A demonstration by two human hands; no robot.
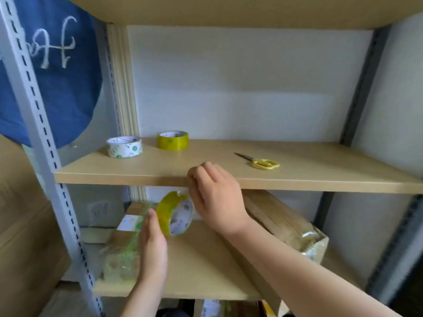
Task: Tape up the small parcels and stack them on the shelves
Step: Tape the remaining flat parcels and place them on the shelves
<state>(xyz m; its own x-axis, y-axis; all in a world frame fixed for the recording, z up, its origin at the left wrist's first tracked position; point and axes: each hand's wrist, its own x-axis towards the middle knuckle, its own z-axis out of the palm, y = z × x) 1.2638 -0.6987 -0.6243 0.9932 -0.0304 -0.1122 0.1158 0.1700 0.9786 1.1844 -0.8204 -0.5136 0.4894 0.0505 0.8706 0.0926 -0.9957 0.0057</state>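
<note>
**Tape roll held over the lower shelf**

The right hand [215,197] holds a yellow tape roll [175,216] on edge above the lower shelf [201,271], its fingers curled at the roll's upper right side, just under the front edge of the upper shelf [229,181]. The left hand [152,245] is flat with straight fingers, pressed against the right side of a small parcel [123,243] wrapped in clear tape, which lies at the lower shelf's left edge. A larger taped parcel [288,223] lies tilted toward the lower shelf's right side. On the upper shelf, a white tape roll [124,146] and a second yellow roll [172,140] sit near the back left corner, and yellow-handled scissors [258,161] lie toward the middle right.
</note>
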